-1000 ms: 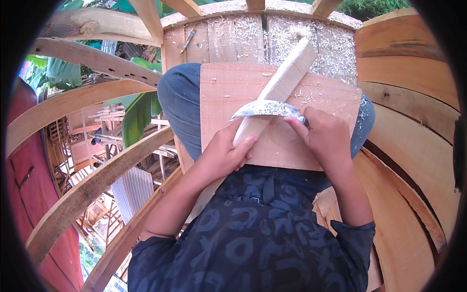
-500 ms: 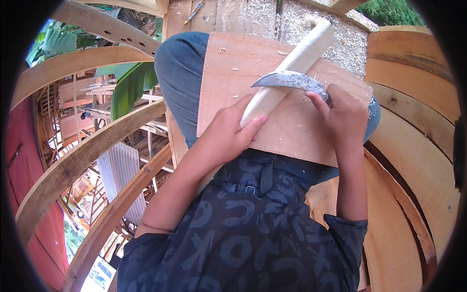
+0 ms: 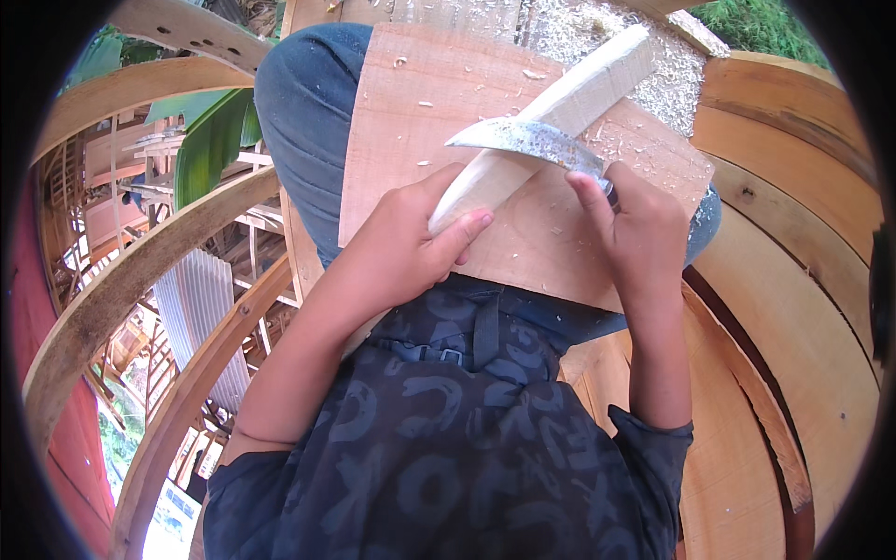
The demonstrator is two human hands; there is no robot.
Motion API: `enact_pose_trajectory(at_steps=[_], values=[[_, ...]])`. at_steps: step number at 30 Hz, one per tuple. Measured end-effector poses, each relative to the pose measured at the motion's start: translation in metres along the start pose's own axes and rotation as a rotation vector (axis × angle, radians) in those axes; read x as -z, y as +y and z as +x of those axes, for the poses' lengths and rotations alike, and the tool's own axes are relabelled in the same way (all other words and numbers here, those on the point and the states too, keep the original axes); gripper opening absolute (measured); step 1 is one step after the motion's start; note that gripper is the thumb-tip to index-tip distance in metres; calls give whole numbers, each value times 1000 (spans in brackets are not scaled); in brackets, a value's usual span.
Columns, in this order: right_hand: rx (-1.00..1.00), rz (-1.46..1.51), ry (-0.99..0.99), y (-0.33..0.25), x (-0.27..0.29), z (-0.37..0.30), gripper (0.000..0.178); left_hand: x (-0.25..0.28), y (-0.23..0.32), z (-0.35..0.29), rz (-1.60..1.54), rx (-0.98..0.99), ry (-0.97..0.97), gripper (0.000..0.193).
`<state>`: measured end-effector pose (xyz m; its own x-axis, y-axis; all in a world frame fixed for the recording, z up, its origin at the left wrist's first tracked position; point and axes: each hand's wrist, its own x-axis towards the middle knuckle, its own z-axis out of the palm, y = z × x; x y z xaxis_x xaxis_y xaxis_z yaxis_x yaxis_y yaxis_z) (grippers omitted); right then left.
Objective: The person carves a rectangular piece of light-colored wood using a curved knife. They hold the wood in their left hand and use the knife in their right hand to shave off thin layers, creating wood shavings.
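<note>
A pale, squared length of wood (image 3: 597, 86) slants away from me to the far right across a flat reddish board (image 3: 411, 103) on my lap. My left hand (image 3: 411, 233) is closed round its near end, thumb on top. My right hand (image 3: 639, 219) grips a knife with a broad, curved, speckled blade (image 3: 537, 140); its handle is mostly hidden in my fist. The blade lies across the top of the wood, tip pointing left. Small shavings are scattered on the board.
My bent knee (image 3: 308, 121) is under the board's left side. Wood shavings (image 3: 677, 89) cover the planks beyond. Curved wooden ribs (image 3: 140, 243) stand at the left, with a drop beyond them. Curved planks (image 3: 793, 280) wall the right side.
The whole view has shifted, so lap, board and hands sit farther left. The knife blade has slid slightly nearer along the wood and tilted. Both hands keep their grip.
</note>
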<state>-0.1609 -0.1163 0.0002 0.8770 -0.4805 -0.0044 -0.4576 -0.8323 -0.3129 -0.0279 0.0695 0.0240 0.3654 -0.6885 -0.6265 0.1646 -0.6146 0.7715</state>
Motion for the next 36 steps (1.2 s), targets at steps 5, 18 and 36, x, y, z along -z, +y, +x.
enact_pose_trajectory(at_steps=[5, 18, 36], values=[[52, -85, 60, 9, -3, 10, 56, 1, 2, 3, 6, 37, -7, 40], [-36, 26, -58, 5, 5, -2, 53, 5, -2, 3, -168, 147, -121, 34], [-139, 110, 47, 35, 19, 5, 48, 9, -5, 4, -289, 208, -204, 38]])
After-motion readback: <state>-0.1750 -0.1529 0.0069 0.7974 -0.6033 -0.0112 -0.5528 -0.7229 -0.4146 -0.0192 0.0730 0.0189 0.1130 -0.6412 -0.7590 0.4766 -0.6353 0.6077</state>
